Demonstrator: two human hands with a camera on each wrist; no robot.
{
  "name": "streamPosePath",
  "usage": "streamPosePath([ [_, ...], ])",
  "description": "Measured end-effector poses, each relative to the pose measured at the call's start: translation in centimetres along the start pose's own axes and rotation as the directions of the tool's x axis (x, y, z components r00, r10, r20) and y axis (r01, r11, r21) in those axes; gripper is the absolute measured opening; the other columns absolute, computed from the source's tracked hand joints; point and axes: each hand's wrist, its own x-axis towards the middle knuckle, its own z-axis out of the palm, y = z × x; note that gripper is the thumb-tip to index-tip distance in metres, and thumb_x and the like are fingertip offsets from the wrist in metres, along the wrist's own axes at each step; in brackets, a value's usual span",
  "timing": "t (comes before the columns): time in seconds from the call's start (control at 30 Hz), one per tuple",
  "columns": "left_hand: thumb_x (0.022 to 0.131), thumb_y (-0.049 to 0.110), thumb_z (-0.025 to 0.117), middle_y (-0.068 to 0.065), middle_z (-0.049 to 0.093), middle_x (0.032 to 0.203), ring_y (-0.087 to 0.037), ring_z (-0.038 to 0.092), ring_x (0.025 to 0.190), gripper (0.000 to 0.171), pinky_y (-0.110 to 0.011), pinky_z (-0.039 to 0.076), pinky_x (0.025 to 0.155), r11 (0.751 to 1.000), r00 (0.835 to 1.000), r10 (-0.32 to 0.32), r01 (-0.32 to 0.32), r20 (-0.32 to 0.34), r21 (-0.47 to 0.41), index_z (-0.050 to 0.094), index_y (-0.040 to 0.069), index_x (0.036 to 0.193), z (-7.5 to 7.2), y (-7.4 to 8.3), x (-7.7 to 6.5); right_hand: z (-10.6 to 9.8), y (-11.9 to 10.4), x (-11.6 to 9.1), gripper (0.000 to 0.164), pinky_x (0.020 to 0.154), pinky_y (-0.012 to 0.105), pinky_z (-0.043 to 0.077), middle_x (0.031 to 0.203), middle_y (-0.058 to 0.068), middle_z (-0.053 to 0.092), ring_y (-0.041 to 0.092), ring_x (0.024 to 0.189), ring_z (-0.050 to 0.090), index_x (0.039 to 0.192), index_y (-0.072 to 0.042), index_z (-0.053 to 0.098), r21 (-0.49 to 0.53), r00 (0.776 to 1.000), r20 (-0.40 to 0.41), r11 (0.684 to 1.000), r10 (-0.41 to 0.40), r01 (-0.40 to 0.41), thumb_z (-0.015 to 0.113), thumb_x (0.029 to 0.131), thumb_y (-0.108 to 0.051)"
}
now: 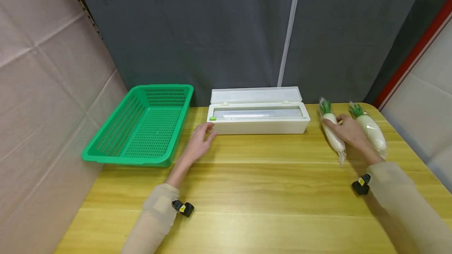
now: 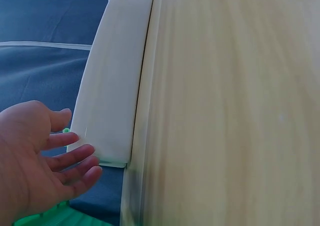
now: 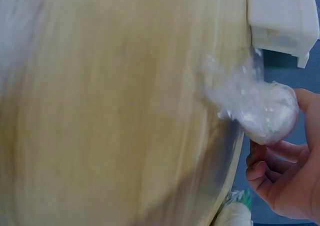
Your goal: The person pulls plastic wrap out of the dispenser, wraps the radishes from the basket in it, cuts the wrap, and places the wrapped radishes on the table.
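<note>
My right hand (image 1: 349, 130) grips a white radish (image 1: 333, 138) in clear plastic wrap, its green top pointing away from me. In the right wrist view the wrapped tip of this radish (image 3: 272, 113) faces the camera, with thumb and fingers on either side. A second wrapped radish (image 1: 373, 133) lies just right of that hand. My left hand (image 1: 198, 141) holds nothing, its fingers relaxed and spread at the left end of a white cling film dispenser (image 1: 261, 127). The dispenser's clear lid (image 1: 256, 95) stands raised, and a green slider (image 1: 212, 118) sits at its left end.
A green perforated plastic basket (image 1: 155, 162) stands at the left of the wooden table (image 1: 261, 191). Behind the table hangs a dark grey curtain (image 1: 197, 30). Pale cloth walls (image 1: 46, 101) flank both sides.
</note>
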Motion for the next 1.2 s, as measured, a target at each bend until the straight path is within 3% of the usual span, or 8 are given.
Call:
streamPosePath([
  [0.23,0.105,0.024,0.057,-0.019,0.057,0.133,-0.035,0.053,0.125,0.040,-0.049,0.041,0.108,0.995,0.997,-0.074,0.074,0.009,0.066,0.055,0.000,0.137,-0.3,-0.2,-0.2,-0.1,0.9,0.0,0.088,0.081,0.060,0.047,0.115,0.041,0.055,0.049,0.095,0.058,0.128,0.021,0.045,-0.029,0.999,0.045,1.000,0.004,-0.003,0.042,0.101,-0.062],
  [0.47,0.104,0.025,0.057,-0.019,0.056,0.135,-0.039,0.051,0.126,0.039,-0.056,0.044,0.102,0.973,0.992,-0.107,0.119,-0.068,0.196,0.057,0.002,0.135,-0.8,0.0,-0.2,-0.5,1.1,0.2,0.092,0.088,0.064,0.045,0.120,0.043,0.053,0.054,0.103,0.057,0.131,0.023,0.043,-0.015,0.995,0.096,1.000,-0.007,0.008,0.032,0.102,-0.064],
  [0.63,0.104,0.026,0.057,-0.023,0.054,0.136,-0.041,0.051,0.126,0.043,-0.057,0.043,0.103,0.947,0.992,-0.091,0.112,-0.083,0.300,0.055,0.000,0.137,-1.1,0.2,0.0,-0.8,1.0,0.3,0.092,0.090,0.065,0.043,0.120,0.043,0.053,0.056,0.104,0.056,0.132,0.023,0.040,-0.015,0.994,0.112,1.000,-0.016,0.018,0.029,0.103,-0.063],
  [0.83,0.104,0.034,0.056,-0.028,0.050,0.142,-0.045,0.047,0.130,0.056,-0.060,0.038,0.108,0.904,0.997,-0.054,0.071,-0.052,0.421,0.047,-0.002,0.146,-1.6,0.4,0.3,-0.9,0.6,0.5,0.093,0.095,0.069,0.039,0.128,0.047,0.046,0.062,0.110,0.051,0.140,0.024,0.031,-0.065,0.992,0.120,0.997,-0.044,0.052,0.025,0.104,-0.062],
  [1.2,0.103,0.054,0.046,-0.029,0.035,0.153,-0.045,0.031,0.142,0.071,-0.061,0.028,0.112,0.847,0.998,-0.061,0.045,0.014,0.530,0.034,0.009,0.157,-2.9,1.3,0.8,-0.7,-1.3,0.8,0.093,0.105,0.073,0.025,0.141,0.047,0.031,0.065,0.126,0.031,0.149,0.015,0.029,-0.168,0.994,0.053,0.980,-0.098,0.106,0.028,0.102,-0.066],
])
